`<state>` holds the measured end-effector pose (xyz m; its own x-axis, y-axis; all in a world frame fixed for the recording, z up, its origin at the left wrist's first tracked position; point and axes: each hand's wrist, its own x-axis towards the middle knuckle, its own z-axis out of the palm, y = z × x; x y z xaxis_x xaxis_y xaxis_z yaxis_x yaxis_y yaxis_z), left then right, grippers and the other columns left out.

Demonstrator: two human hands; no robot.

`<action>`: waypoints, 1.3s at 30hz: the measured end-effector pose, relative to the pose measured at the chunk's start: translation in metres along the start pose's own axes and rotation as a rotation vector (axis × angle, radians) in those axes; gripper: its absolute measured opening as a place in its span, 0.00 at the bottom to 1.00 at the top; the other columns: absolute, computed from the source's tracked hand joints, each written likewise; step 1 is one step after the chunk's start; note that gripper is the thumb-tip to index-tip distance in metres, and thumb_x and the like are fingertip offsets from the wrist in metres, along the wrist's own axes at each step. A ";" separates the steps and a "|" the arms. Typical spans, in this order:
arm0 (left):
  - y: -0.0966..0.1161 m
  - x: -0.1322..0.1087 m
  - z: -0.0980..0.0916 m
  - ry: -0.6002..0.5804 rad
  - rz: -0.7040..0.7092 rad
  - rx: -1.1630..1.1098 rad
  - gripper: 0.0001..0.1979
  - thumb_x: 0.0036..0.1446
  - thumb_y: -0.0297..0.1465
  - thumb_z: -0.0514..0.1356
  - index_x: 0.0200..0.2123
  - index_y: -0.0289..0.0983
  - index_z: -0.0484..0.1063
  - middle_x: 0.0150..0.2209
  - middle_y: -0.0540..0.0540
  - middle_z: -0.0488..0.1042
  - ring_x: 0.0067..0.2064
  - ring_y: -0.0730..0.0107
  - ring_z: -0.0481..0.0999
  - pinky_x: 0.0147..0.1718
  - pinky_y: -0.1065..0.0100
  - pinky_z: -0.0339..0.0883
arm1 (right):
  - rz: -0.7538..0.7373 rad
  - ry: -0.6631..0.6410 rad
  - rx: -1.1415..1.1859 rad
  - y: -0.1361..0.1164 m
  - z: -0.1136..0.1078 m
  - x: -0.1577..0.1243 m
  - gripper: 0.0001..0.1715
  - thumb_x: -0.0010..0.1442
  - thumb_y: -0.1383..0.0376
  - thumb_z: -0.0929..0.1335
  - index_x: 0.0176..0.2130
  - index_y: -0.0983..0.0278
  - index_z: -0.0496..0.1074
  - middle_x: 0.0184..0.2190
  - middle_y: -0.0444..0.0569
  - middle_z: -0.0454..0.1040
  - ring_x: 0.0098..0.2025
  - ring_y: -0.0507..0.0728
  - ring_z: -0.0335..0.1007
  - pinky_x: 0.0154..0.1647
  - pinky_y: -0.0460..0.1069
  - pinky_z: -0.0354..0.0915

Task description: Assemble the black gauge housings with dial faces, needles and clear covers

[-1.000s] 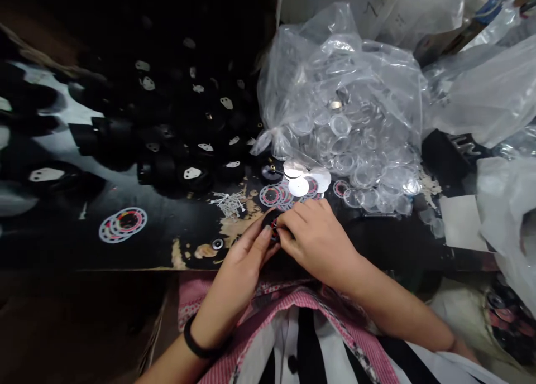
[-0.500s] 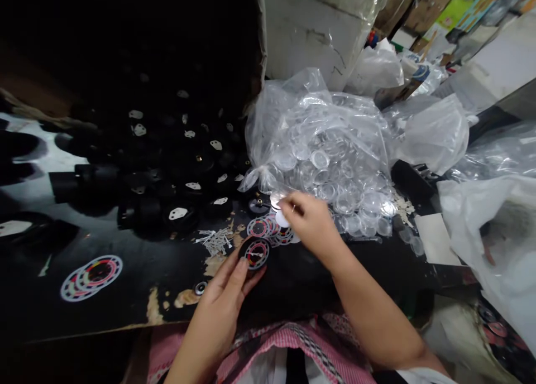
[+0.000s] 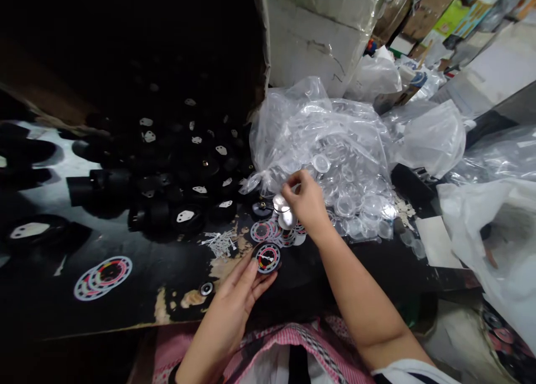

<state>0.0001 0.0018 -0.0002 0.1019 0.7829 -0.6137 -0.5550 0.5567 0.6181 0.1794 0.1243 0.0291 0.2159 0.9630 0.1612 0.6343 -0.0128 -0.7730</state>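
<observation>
My left hand (image 3: 243, 283) grips a small round black dial gauge (image 3: 267, 258) by its edge. The gauge's face is printed with a grey, red and yellow ring, and a white pointer lies across it. My right hand (image 3: 307, 204) is bent over the front of the clear bag, thumb and forefinger pinched; whatever they hold, if anything, is too small to make out. Just below its fingers lie shiny round discs (image 3: 287, 219). Printed dial cards (image 3: 261, 231) overlap between my hands, and a heap of white pointers (image 3: 218, 243) lies left of them.
A plastic bag (image 3: 355, 127) spills clear round covers (image 3: 345, 205) on the right. Black housings (image 3: 153, 216) with white tabs crowd the left, before a dark open box. More dial cards (image 3: 109, 272) and a small ring (image 3: 206, 288) lie near the front edge.
My right hand has lifted away from the shiny discs, up toward the bag. My left hand still holds the gauge. The view has shifted slightly.
</observation>
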 end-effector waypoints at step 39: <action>0.025 -0.023 -0.031 -0.061 0.512 0.985 0.19 0.55 0.39 0.64 0.50 0.44 0.79 0.47 0.46 0.82 0.49 0.50 0.80 0.52 0.57 0.70 | -0.418 -0.448 -0.222 -0.050 0.021 -0.104 0.29 0.71 0.49 0.57 0.29 0.64 0.69 0.27 0.47 0.74 0.32 0.53 0.68 0.40 0.51 0.53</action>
<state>-0.0416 -0.0106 0.0145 0.1034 0.9807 -0.1659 0.3527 0.1198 0.9281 0.1093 0.0302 0.0381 -0.3825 0.9172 0.1119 0.7462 0.3780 -0.5480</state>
